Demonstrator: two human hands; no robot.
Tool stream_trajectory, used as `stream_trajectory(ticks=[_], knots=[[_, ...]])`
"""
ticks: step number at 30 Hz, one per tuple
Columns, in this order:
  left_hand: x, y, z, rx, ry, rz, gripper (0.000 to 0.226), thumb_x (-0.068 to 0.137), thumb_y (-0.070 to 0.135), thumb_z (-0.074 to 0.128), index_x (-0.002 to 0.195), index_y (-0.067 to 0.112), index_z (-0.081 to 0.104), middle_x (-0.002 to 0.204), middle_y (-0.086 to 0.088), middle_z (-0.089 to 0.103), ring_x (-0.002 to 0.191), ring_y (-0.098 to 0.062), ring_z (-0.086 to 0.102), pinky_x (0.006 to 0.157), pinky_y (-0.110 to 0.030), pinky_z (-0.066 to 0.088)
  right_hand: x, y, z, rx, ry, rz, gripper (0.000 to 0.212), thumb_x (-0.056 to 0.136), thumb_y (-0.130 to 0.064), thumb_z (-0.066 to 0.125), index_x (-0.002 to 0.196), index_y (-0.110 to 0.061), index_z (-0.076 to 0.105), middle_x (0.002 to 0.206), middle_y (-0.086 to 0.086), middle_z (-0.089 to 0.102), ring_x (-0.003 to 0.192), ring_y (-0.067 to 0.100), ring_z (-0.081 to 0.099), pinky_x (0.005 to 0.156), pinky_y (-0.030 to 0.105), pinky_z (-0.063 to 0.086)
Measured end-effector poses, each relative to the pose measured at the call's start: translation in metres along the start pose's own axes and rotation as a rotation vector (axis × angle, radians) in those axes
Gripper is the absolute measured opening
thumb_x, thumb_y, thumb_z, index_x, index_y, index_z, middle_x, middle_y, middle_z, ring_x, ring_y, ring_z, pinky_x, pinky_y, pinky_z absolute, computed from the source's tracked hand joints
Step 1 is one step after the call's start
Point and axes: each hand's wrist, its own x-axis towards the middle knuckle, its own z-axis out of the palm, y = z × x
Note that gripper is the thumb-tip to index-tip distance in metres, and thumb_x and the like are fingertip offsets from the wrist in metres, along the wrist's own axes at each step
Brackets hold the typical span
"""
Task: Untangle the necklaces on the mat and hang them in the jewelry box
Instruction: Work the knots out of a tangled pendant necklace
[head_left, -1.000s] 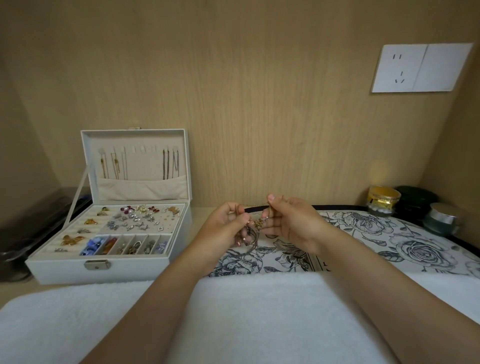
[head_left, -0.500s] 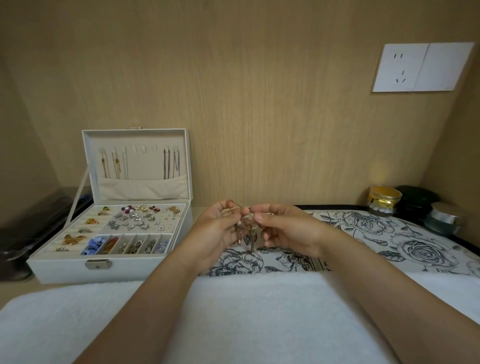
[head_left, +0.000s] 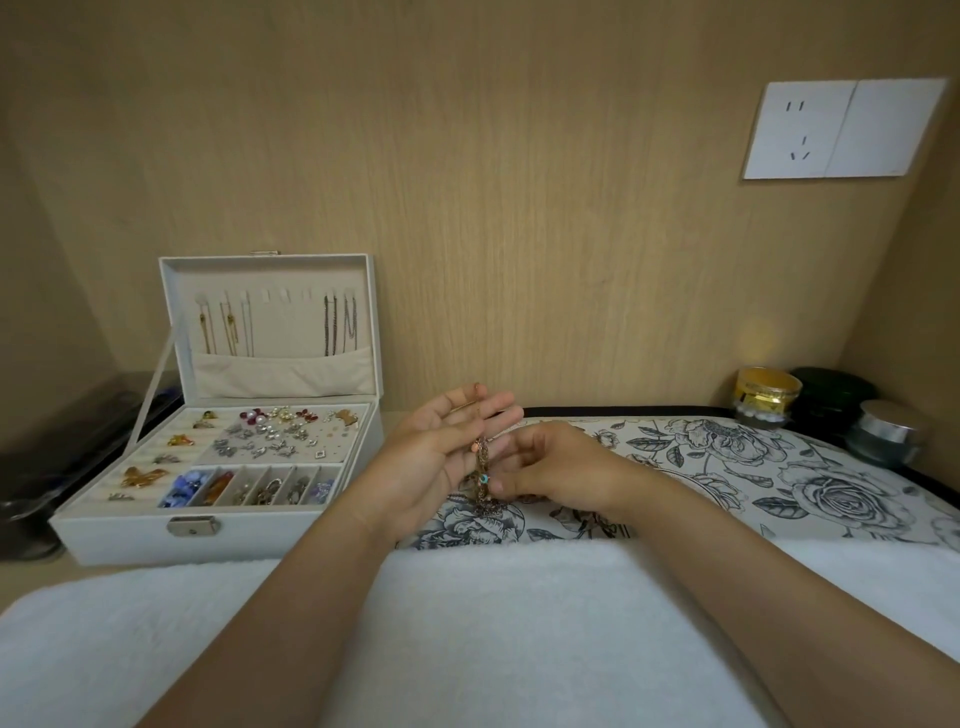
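Observation:
A tangled brown-gold necklace (head_left: 482, 462) with a small blue bead hangs between my hands, and its lower end bunches on the floral mat (head_left: 727, 467). My left hand (head_left: 441, 452) is turned palm up with straight fingers, and the chain lies against them. My right hand (head_left: 550, 462) has its fingers curled and pinches the chain near the bead. The white jewelry box (head_left: 218, 540) stands open at the left. Several chains hang on the hooks inside its lid (head_left: 275, 322).
A white towel (head_left: 519, 623) covers the near edge under my forearms. A gold jar (head_left: 766, 397), a dark green jar (head_left: 831, 395) and a silver-lidded jar (head_left: 888, 431) stand at the back right. Dark objects (head_left: 62, 441) lie left of the box. The wooden wall carries a socket plate (head_left: 841, 130).
My left hand has opened from a pinch into a flat, palm-up pose. My right hand has dropped lower along the chain. The necklace now hangs down onto the mat.

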Motion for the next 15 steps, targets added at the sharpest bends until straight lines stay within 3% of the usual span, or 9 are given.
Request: stream_trajectory(ticks=[4, 6, 8, 11, 13, 15], knots=[[0.001, 0.003, -0.006, 0.246, 0.07, 0.039, 0.043, 0.097, -0.001, 0.053, 0.136, 0.017, 0.051, 0.122, -0.003, 0.07, 0.111, -0.022, 0.068, 0.091, -0.038, 0.056, 0.003, 0.005, -0.004, -0.069, 0.117, -0.034, 0.006, 0.091, -0.008, 0.07, 0.089, -0.008, 0.076, 0.08, 0.008, 0.075, 0.074, 0.013, 0.065, 0.078, 0.029, 0.054], [0.003, 0.003, -0.011, 0.455, 0.154, 0.058, 0.049, 0.096, 0.007, 0.059, 0.139, 0.028, 0.05, 0.118, 0.006, 0.072, 0.106, -0.016, 0.07, 0.094, -0.041, 0.052, 0.003, 0.005, -0.009, -0.09, 0.156, -0.013, 0.008, 0.093, -0.012, 0.068, 0.089, -0.013, 0.075, 0.076, 0.001, 0.074, 0.066, 0.008, 0.062, 0.065, 0.018, 0.05], [0.006, 0.0, -0.015, 0.714, 0.234, 0.094, 0.053, 0.094, 0.007, 0.061, 0.138, 0.035, 0.051, 0.117, 0.011, 0.072, 0.101, -0.008, 0.07, 0.093, -0.038, 0.054, 0.002, 0.004, -0.012, -0.205, 0.174, 0.0, 0.007, 0.091, -0.023, 0.071, 0.09, -0.019, 0.077, 0.077, -0.01, 0.074, 0.063, -0.002, 0.061, 0.063, 0.013, 0.046], [0.011, -0.006, -0.021, 1.115, 0.311, 0.186, 0.053, 0.094, 0.006, 0.057, 0.138, 0.035, 0.053, 0.117, 0.015, 0.066, 0.087, -0.01, 0.067, 0.074, -0.022, 0.054, 0.001, 0.008, -0.013, -0.393, 0.094, 0.016, 0.014, 0.08, -0.032, 0.082, 0.092, -0.025, 0.079, 0.077, -0.013, 0.071, 0.07, -0.001, 0.063, 0.072, 0.02, 0.051], [0.014, -0.011, -0.028, 1.408, 0.309, 0.246, 0.051, 0.094, 0.008, 0.057, 0.138, 0.033, 0.054, 0.114, 0.012, 0.063, 0.085, -0.009, 0.06, 0.076, -0.024, 0.053, 0.001, 0.009, -0.011, -0.485, 0.085, 0.011, 0.016, 0.078, -0.03, 0.084, 0.092, -0.025, 0.079, 0.076, -0.012, 0.068, 0.065, 0.001, 0.061, 0.067, 0.022, 0.053], [0.014, -0.013, -0.031, 1.55, 0.321, 0.27, 0.038, 0.093, 0.011, 0.059, 0.126, 0.029, 0.064, 0.108, 0.008, 0.062, 0.089, -0.008, 0.056, 0.082, -0.028, 0.05, 0.0, 0.01, -0.012, -0.497, 0.118, -0.014, 0.005, 0.08, -0.025, 0.083, 0.084, -0.024, 0.079, 0.076, -0.013, 0.072, 0.064, 0.001, 0.065, 0.065, 0.022, 0.056]])
